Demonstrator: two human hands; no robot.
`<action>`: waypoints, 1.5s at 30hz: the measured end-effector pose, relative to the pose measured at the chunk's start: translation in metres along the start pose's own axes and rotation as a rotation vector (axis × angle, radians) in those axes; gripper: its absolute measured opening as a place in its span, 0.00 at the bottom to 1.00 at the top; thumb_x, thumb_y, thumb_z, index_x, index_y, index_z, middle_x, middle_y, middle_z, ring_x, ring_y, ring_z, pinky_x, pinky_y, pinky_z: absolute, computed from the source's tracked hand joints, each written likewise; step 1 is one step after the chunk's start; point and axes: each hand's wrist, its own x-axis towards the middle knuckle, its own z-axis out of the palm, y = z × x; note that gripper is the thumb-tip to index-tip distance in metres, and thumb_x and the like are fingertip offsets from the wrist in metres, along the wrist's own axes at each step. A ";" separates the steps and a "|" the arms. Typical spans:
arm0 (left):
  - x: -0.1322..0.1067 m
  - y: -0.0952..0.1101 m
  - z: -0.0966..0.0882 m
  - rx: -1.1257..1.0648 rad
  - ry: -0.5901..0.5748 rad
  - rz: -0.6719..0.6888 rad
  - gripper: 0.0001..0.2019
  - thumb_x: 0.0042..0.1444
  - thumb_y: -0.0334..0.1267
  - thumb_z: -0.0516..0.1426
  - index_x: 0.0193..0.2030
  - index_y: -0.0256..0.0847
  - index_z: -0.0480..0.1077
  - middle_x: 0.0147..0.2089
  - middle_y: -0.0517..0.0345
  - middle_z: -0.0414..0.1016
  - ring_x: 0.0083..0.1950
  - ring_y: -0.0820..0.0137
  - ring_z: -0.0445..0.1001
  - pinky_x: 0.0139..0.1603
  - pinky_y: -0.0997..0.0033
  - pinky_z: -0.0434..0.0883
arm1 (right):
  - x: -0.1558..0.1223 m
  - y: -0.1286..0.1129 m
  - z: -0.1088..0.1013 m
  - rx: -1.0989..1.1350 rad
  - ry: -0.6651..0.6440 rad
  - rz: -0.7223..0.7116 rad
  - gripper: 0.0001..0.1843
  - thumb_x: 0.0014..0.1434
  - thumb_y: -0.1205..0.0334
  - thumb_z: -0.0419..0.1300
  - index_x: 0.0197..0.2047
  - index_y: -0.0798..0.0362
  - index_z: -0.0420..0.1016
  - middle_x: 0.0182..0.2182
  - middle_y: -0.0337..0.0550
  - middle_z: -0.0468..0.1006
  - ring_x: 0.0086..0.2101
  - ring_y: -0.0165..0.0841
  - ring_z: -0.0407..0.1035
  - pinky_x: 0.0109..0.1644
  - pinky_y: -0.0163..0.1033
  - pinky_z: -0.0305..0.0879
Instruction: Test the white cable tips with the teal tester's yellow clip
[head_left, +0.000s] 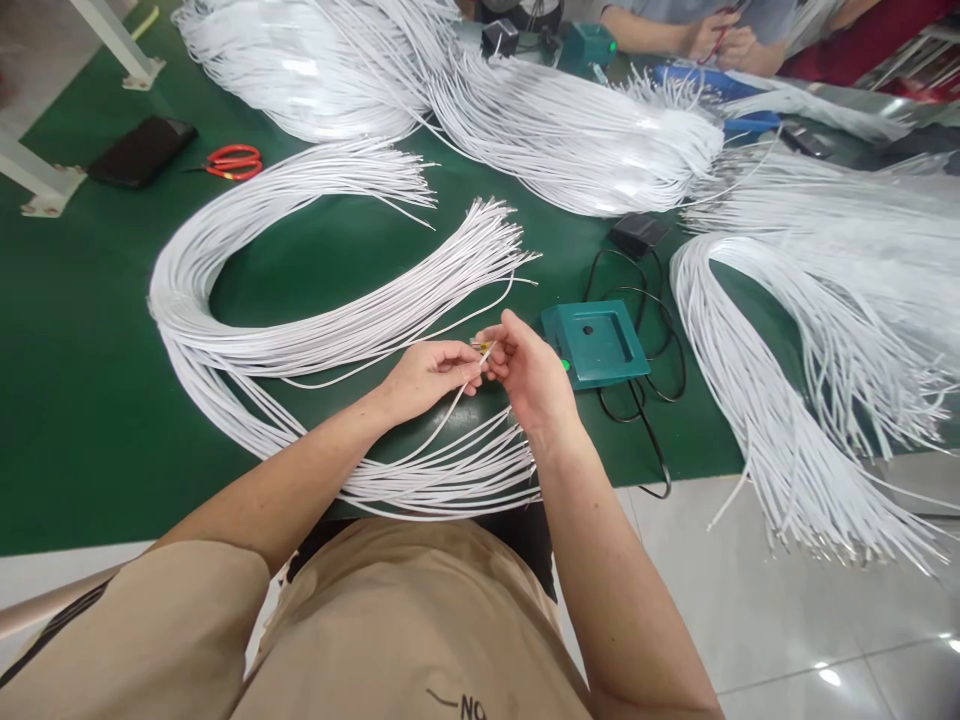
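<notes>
Just left of the teal device, my two hands meet over the green table. My left hand [431,380] is closed, pinching a white cable [452,405] near its end. The fingers of my right hand [532,375] are closed round the tip of that same cable. A small yellow and metallic piece [481,346] shows between the fingertips; its kind is too small to make out. Around my hands curves a large bundle of white cables [300,335], with some of its ends lying under my wrists.
The teal device [600,340] has a green light and black cords [667,340]. More cable bundles lie at the back [577,130] and hang over the right edge [757,400]. Red-handled scissors [234,162] and a black case [142,150] lie at left. A co-worker's hands [720,42] are beyond.
</notes>
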 end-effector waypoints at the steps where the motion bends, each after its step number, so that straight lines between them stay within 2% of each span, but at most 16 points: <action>1: 0.000 -0.001 -0.001 0.008 -0.007 0.000 0.10 0.53 0.39 0.61 0.38 0.34 0.75 0.32 0.56 0.77 0.31 0.74 0.75 0.41 0.69 0.73 | 0.001 0.000 0.000 -0.025 -0.018 0.009 0.18 0.49 0.48 0.65 0.23 0.56 0.74 0.16 0.31 0.57 0.19 0.23 0.55 0.23 0.33 0.53; 4: 0.000 -0.001 -0.001 0.012 -0.031 -0.001 0.10 0.54 0.40 0.61 0.39 0.34 0.76 0.33 0.55 0.77 0.31 0.74 0.75 0.41 0.68 0.73 | 0.001 0.001 -0.002 0.000 -0.061 0.040 0.18 0.46 0.50 0.69 0.20 0.55 0.72 0.16 0.32 0.61 0.19 0.23 0.57 0.24 0.33 0.54; 10: -0.001 0.005 0.000 -0.040 -0.019 -0.008 0.11 0.54 0.40 0.62 0.39 0.33 0.75 0.35 0.53 0.79 0.32 0.74 0.75 0.42 0.67 0.73 | -0.004 0.006 -0.006 0.150 -0.128 0.086 0.18 0.46 0.48 0.70 0.27 0.55 0.75 0.20 0.33 0.66 0.23 0.25 0.60 0.31 0.35 0.63; 14: -0.001 0.006 -0.001 -0.049 -0.003 -0.016 0.11 0.53 0.40 0.62 0.39 0.34 0.75 0.34 0.55 0.78 0.31 0.74 0.75 0.41 0.68 0.73 | -0.007 0.008 -0.007 0.154 -0.079 0.038 0.14 0.45 0.53 0.71 0.28 0.55 0.77 0.22 0.34 0.69 0.24 0.24 0.59 0.32 0.33 0.63; 20: -0.001 0.006 -0.001 -0.027 0.033 -0.045 0.12 0.52 0.41 0.63 0.37 0.34 0.74 0.31 0.56 0.77 0.32 0.73 0.75 0.38 0.71 0.72 | -0.010 0.011 -0.006 -0.049 0.045 -0.164 0.16 0.51 0.48 0.65 0.26 0.54 0.78 0.31 0.41 0.76 0.27 0.25 0.63 0.34 0.33 0.64; 23: -0.001 0.007 0.000 -0.025 0.046 -0.052 0.12 0.51 0.42 0.63 0.37 0.35 0.74 0.31 0.55 0.77 0.33 0.72 0.76 0.37 0.71 0.71 | -0.010 0.012 -0.008 -0.111 0.046 -0.198 0.14 0.53 0.50 0.64 0.27 0.54 0.78 0.34 0.41 0.77 0.29 0.25 0.65 0.36 0.33 0.65; 28: -0.001 0.005 -0.001 -0.008 0.046 -0.010 0.13 0.51 0.42 0.63 0.38 0.35 0.75 0.32 0.55 0.76 0.35 0.72 0.75 0.37 0.72 0.70 | -0.010 0.011 -0.008 -0.165 0.042 -0.224 0.10 0.54 0.55 0.63 0.30 0.52 0.79 0.33 0.40 0.78 0.30 0.26 0.67 0.38 0.34 0.66; 34: -0.001 0.002 -0.003 0.018 0.119 0.018 0.12 0.49 0.40 0.64 0.38 0.34 0.75 0.35 0.54 0.77 0.35 0.72 0.76 0.41 0.70 0.72 | -0.014 0.006 -0.006 -0.484 0.194 -0.270 0.08 0.53 0.60 0.60 0.26 0.53 0.76 0.26 0.38 0.76 0.29 0.28 0.67 0.37 0.35 0.65; 37: -0.001 0.003 -0.003 0.055 0.123 0.026 0.12 0.49 0.40 0.64 0.37 0.35 0.75 0.35 0.54 0.77 0.36 0.71 0.76 0.42 0.70 0.72 | -0.015 0.001 -0.007 -0.481 0.173 -0.242 0.08 0.55 0.60 0.58 0.31 0.52 0.77 0.30 0.38 0.77 0.30 0.28 0.67 0.38 0.35 0.66; 40: -0.002 0.005 -0.002 0.050 0.127 0.023 0.11 0.49 0.40 0.64 0.36 0.35 0.74 0.34 0.55 0.77 0.35 0.72 0.76 0.41 0.70 0.72 | -0.016 -0.004 -0.006 -0.456 0.105 -0.288 0.13 0.57 0.57 0.56 0.42 0.50 0.78 0.39 0.40 0.78 0.38 0.30 0.70 0.44 0.37 0.67; 42: -0.002 0.005 -0.002 0.026 0.126 0.010 0.12 0.48 0.40 0.65 0.36 0.35 0.74 0.34 0.56 0.77 0.34 0.72 0.76 0.39 0.72 0.72 | -0.015 -0.007 -0.005 -0.520 0.051 -0.303 0.11 0.56 0.56 0.58 0.39 0.51 0.79 0.38 0.41 0.79 0.40 0.32 0.71 0.46 0.37 0.66; 45: -0.002 0.007 -0.001 -0.046 0.110 -0.041 0.13 0.47 0.40 0.66 0.36 0.34 0.74 0.31 0.56 0.77 0.33 0.73 0.76 0.34 0.74 0.70 | -0.014 -0.006 -0.007 -0.553 0.029 -0.297 0.07 0.55 0.60 0.60 0.31 0.53 0.77 0.34 0.42 0.80 0.37 0.32 0.72 0.45 0.38 0.67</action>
